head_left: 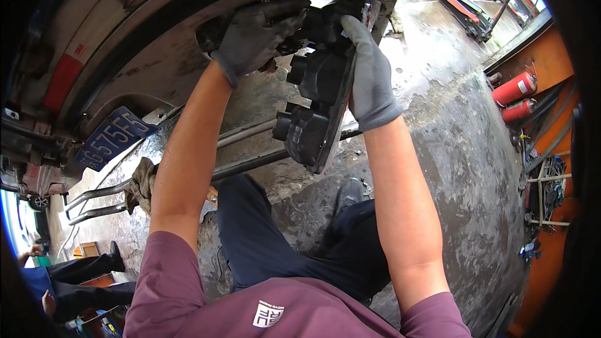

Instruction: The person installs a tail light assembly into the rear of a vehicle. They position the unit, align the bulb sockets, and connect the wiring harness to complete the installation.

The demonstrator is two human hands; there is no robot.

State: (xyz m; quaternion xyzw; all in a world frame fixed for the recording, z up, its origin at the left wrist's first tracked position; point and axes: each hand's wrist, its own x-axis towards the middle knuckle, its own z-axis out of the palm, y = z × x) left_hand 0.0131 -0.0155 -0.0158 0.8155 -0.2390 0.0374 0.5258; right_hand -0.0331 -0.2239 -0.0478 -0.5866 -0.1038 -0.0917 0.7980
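Black plastic housing (319,78) w/ round stubs down one side is up off the floor, tilted, near the lower edge of the vehicle body (119,66). From my end: gloved R hand (374,72) is clamped on its R edge, thumb on the upper end, other fingers hidden behind. Gloved L hand (256,37) is by the dark parts next to the housing's top; fingers bent, close together, can't tell if they grip anything.

Floor (432,163) below is worn grey concrete, patchy, stained, brighter toward the top. Bent metal tubes (247,164) run across under the housing, w/ a bunched rag (141,184) on their L part. Blue plate (116,138) sits on the vehicle, L side. Far R I've got an orange wall (538,59), 2 red cylinders (514,91) next to it, plus a cluttered rack (551,181). Red-and-black floor jack (462,14) is top R, well apart. Another person (75,278) is low L, dark trousers.
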